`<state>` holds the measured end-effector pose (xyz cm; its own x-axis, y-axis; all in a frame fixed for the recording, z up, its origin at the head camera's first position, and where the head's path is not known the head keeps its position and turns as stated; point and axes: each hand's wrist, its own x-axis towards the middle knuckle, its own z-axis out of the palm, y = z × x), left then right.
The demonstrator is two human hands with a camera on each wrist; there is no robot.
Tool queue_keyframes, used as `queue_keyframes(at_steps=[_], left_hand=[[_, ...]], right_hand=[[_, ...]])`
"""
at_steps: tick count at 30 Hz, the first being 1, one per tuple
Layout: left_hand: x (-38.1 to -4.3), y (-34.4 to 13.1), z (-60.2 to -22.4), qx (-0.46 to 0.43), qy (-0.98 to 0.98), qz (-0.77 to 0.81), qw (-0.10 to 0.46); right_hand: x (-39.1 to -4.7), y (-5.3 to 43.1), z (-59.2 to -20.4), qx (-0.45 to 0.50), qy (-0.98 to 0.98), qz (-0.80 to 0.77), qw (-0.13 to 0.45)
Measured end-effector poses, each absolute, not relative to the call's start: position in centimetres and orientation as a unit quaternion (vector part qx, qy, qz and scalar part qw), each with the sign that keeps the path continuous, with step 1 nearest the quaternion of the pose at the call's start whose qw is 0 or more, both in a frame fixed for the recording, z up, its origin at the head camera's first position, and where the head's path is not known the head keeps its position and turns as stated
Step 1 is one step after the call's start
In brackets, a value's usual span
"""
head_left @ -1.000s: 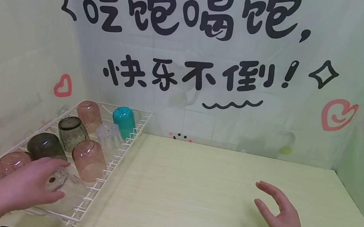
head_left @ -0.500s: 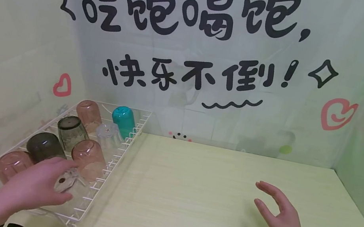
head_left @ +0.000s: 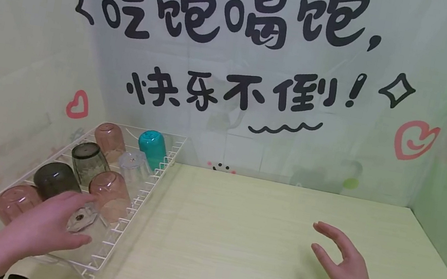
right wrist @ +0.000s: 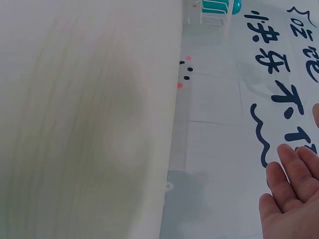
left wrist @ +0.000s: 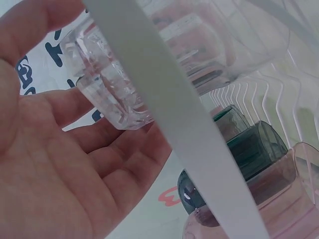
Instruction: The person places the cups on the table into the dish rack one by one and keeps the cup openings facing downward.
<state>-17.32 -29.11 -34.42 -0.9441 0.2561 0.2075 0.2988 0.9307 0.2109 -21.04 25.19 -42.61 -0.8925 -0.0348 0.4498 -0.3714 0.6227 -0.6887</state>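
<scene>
At the near end of the white wire rack (head_left: 100, 257), my left hand (head_left: 47, 223) curves round a clear glass (head_left: 83, 219) with a faceted base turned up. Thumb and forefinger lie on either side of that base. In the left wrist view the clear glass (left wrist: 112, 84) is close up, its base by the palm and fingers of the left hand (left wrist: 75, 149); part of it is hidden behind a blurred pale bar (left wrist: 174, 114). My right hand (head_left: 349, 276) hovers over the right side of the table, holding nothing, fingers relaxed. The right wrist view catches its fingers (right wrist: 289, 184).
Several upside-down glasses share the rack: pink (head_left: 109, 194), dark grey (head_left: 57, 180), smoky grey (head_left: 88, 161), another clear one (head_left: 135, 164) and a teal one (head_left: 153, 147). The pale table (head_left: 211, 236) meets a printed backdrop (head_left: 207, 132) behind and sheets at both sides.
My left hand has shifted slightly right along the rack, and the clear glass moved with it. Its base now faces up more. My right hand stays almost still.
</scene>
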Motion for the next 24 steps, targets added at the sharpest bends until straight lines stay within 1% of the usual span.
queue_keyframes(at_steps=[7,17,24], left_hand=[[-17.4,-29.0,-34.3,-0.135,-0.980,-0.119,0.085],[-17.1,-29.1,-33.8,-0.138,-0.977,-0.110,0.116],[-17.0,-28.5,-32.7,-0.137,-0.976,-0.107,0.133]], right_hand=[[-21.0,25.2,-42.6,0.118,-0.877,0.420,0.203],[-21.0,25.3,-42.4,0.119,-0.877,0.417,0.208],[-20.9,25.4,-41.8,0.153,-0.874,0.391,0.246]])
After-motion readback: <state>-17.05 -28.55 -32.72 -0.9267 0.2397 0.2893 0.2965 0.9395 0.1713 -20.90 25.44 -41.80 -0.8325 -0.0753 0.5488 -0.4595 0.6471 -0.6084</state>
